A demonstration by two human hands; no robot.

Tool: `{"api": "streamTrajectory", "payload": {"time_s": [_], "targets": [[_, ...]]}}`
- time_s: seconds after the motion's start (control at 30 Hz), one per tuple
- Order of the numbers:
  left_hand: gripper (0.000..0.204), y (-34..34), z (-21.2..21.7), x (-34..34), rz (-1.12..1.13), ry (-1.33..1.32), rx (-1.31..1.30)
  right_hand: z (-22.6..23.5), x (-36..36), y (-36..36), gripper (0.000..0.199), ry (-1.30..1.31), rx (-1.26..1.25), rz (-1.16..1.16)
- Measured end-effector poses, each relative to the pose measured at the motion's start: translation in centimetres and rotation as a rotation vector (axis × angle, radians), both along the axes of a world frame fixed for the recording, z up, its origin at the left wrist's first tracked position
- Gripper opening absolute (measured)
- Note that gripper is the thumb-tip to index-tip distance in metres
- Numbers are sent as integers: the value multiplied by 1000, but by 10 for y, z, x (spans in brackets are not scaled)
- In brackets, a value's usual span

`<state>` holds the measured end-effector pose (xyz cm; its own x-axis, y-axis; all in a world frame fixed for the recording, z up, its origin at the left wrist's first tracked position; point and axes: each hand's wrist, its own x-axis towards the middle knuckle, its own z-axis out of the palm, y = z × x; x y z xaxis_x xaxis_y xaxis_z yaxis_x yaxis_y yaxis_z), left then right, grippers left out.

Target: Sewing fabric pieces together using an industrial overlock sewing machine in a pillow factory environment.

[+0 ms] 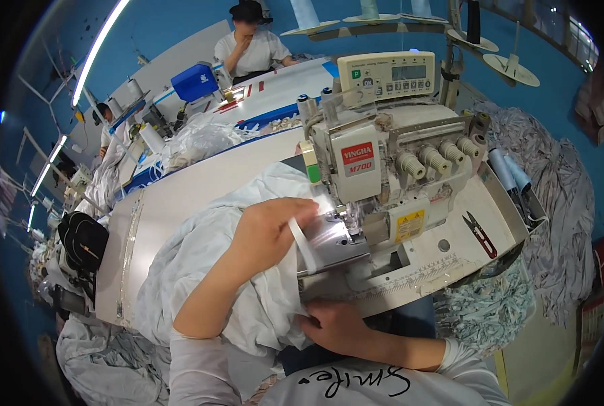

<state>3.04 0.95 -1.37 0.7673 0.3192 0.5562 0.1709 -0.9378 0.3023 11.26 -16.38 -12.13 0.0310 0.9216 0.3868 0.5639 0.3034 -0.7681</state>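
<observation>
A pale overlock sewing machine [353,159] stands on the table, its lamp lighting the needle area and metal plate [336,237]. White fabric [200,250] lies bunched left of the plate and drapes over the table's front edge. My left hand [271,230] rests over the fabric, its closed fingertips close to the presser foot. A narrow white strip [302,245] hangs from between those fingers. Nearer to my body, below the plate, my right hand [336,328] is closed on the fabric's edge; its fingertips are partly hidden.
Thread snips [480,234] lie on the table at right. Blue thread cones [508,169] stand in a side tray. Fabric heaps [552,210] fill the right side, and a black bag [82,240] is at left. Across the far table sits a person [251,47].
</observation>
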Motion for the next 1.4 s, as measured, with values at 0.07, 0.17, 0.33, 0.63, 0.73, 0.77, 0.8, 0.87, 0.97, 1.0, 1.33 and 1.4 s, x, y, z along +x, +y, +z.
{"api": "streamTrajectory", "payload": {"time_s": [0.07, 0.17, 0.33, 0.63, 0.73, 0.77, 0.8, 0.87, 0.97, 1.0, 1.33, 1.4], "targets": [[17, 9, -7, -4, 73, -153, -471, -5, 7, -8, 30, 23, -28, 31], [23, 12, -4, -16, 231, -193, -218, 14, 36, -43, 19, 214, -272, 83], [32, -5, 6, -23, -41, -27, 73, 7, 73, -80, 19, 116, -487, -61], [40, -15, -2, -25, -120, 62, 144, 39, 49, -35, 25, 393, -136, -365], [43, -26, 0, -29, -87, 151, 114, 32, 54, -38, 23, 579, -596, -61], [43, -31, 1, -30, -95, 178, 103, 28, 54, -44, 23, 581, -601, -65], [43, -39, 6, -32, -168, 213, 79, 21, 53, -56, 22, 560, -682, 6], [43, -54, 12, -29, -202, 246, 101, 9, 55, -71, 21, 542, -766, 76], [42, -63, 9, -20, -237, 276, 156, 1, 59, -78, 22, 544, -931, 123], [42, -61, 5, -17, -220, 277, 184, 9, 60, -75, 28, 655, -832, 55], [56, -71, 0, 6, -96, 221, 151, 34, 68, -34, 13, 1021, -529, -127], [55, -72, -4, 8, -77, 203, 154, 34, 70, -35, 11, 1005, -487, -164]]}}
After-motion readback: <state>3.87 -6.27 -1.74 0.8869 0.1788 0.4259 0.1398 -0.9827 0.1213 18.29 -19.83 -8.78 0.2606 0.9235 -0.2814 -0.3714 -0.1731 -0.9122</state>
